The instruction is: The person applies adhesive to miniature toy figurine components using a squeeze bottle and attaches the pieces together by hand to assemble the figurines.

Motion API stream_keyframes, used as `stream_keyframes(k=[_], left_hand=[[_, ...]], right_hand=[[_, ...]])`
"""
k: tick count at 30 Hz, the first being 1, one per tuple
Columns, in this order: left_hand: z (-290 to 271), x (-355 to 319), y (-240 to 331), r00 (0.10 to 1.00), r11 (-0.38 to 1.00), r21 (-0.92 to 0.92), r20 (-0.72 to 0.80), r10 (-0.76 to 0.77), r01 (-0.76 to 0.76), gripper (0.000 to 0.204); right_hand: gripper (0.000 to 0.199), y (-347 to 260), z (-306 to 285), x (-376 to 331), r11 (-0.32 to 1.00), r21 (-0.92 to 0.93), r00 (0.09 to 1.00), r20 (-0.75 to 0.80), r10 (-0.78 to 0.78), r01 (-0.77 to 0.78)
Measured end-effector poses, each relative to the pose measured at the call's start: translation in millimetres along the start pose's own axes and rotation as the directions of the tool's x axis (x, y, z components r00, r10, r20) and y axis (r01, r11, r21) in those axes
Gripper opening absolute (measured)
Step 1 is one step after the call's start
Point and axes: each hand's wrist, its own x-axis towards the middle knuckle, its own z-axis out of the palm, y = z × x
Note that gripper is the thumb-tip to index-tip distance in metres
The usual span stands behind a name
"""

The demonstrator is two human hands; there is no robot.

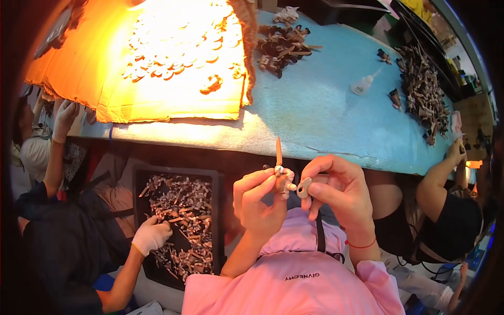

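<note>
In front of my chest, my left hand (260, 200) pinches a small figurine (283, 178) with a long tan blade-like piece pointing up. My right hand (338, 185) is close beside it, its thumb and fingers closed on a small pale flat piece with a dark hole (303, 188). This piece almost meets the figurine's right side; whether they touch I cannot tell. Both hands are just off the near edge of the blue table (315, 118).
A black crate (216, 220) of loose figurine parts stands at left, a co-worker's gloved hand (151, 234) in it. Brightly lit cardboard (173, 105) holds many small pieces. Figurine piles lie at the back (283, 47) and right (424, 94), near a small dropper bottle (362, 85).
</note>
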Motion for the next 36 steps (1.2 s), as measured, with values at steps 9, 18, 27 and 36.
stream_keyframes(k=[9, 18, 27, 36], left_hand=[[22, 0, -1, 0.994, 0.995, 0.012, 0.047, 0.102, -0.102, 0.035], [22, 5, -3, 0.974, 0.977, 0.041, 0.093, 0.205, -0.210, 0.027], [20, 7, -8, 0.968, 0.970, 0.054, 0.099, 0.230, -0.236, 0.030], [25, 12, -5, 0.980, 0.981, 0.003, 0.053, 0.192, -0.192, 0.034]], right_hand=[[0.016, 6, -22, -1, 0.993, 0.120, 0.996, -0.090, 0.019, -0.008], [0.012, 11, -27, 0, 0.975, 0.223, 0.998, -0.063, 0.022, -0.008], [0.010, 10, -21, 3, 0.984, 0.178, 0.995, -0.097, 0.017, 0.000], [0.009, 10, -14, 1, 0.978, 0.205, 0.986, -0.164, -0.004, 0.039]])
